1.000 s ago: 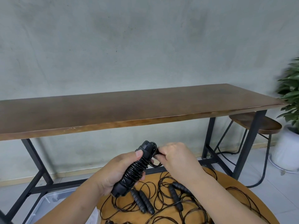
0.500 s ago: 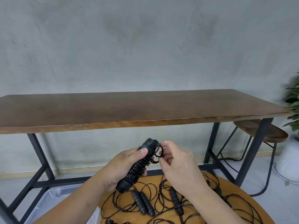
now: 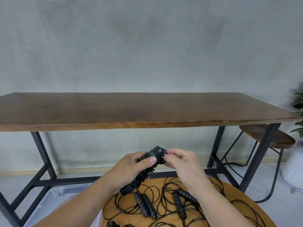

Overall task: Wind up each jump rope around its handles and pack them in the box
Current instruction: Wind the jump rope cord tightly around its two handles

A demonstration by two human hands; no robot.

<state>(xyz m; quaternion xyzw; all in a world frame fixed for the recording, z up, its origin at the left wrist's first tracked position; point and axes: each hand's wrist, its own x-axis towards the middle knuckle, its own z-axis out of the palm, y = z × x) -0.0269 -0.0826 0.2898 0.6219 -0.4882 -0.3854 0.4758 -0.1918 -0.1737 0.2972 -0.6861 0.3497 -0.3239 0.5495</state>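
The left hand [image 3: 127, 172] grips the wound jump rope [image 3: 147, 167] around its paired handles, thumb laid across the coils, holding the bundle tilted up to the right above the round table [image 3: 242, 199], while the right hand [image 3: 182, 163] pinches what seems to be the rope's last loop at the bundle's top end. Half a second ago the right fingers were spread looser around that loop; now they have curled tight against the handle caps. Unwound ropes [image 3: 164, 202] lie tangled on the round table, and the clear box [image 3: 54, 197] sits on the floor to the left.
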